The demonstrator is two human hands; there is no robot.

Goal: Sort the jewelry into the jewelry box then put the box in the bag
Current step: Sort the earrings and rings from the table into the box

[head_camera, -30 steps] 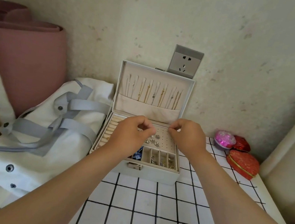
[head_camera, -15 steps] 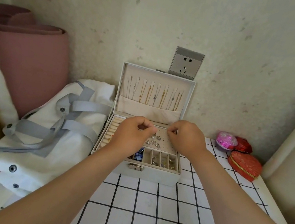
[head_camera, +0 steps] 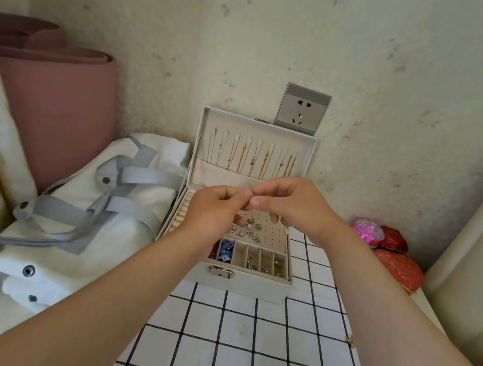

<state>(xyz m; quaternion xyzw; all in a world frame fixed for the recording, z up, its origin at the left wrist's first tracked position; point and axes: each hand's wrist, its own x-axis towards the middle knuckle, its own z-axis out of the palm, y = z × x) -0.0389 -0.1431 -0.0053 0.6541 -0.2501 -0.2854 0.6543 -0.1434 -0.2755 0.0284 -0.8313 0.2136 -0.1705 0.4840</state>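
The white jewelry box (head_camera: 242,286) stands open against the wall. Several chains hang in its raised lid (head_camera: 254,153), stud earrings (head_camera: 249,230) sit on the perforated panel, and blue pieces (head_camera: 226,249) lie in a front compartment. My left hand (head_camera: 212,213) and my right hand (head_camera: 291,204) meet above the box. Their fingertips pinch together on something too small to make out. The white bag (head_camera: 118,226) with grey straps lies flat to the left of the box, touching it.
A checked cloth (head_camera: 239,342) covers the table. A tiny gold piece (head_camera: 351,341) lies on it by my right forearm. Red pouches (head_camera: 398,266) and a pink one (head_camera: 366,231) sit at the right. A rolled pink mat (head_camera: 54,107) stands behind the bag.
Both hands have risen from the stud panel and come together, so their fingertips now touch above the box. The box and the bag have not moved.
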